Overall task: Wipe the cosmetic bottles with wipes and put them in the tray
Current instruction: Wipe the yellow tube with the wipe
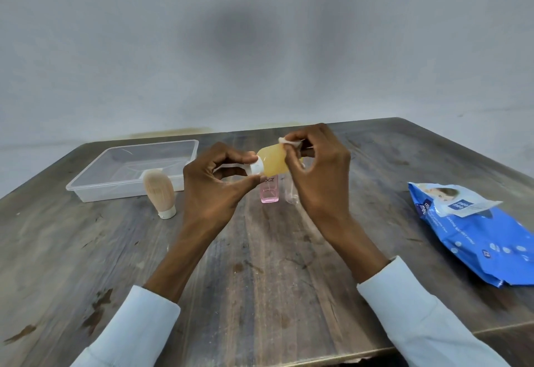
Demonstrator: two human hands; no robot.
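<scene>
A small yellow bottle (273, 160) with a white cap is held above the table's middle. My left hand (215, 184) pinches its white cap end between thumb and fingers. My right hand (316, 170) pinches a small white wipe (286, 141) against the bottle's upper right end. Behind the hands a pink bottle (269, 191) stands on the table, partly hidden, with a clear bottle (290, 194) right of it. A beige tube-shaped bottle (160, 191) stands cap-down in front of the clear plastic tray (86, 190).
A blue pack of wet wipes (474, 229) lies at the right side of the wooden table (260, 280), its flap lifted. The tray sits at the far left. A grey wall stands behind the table's far edge.
</scene>
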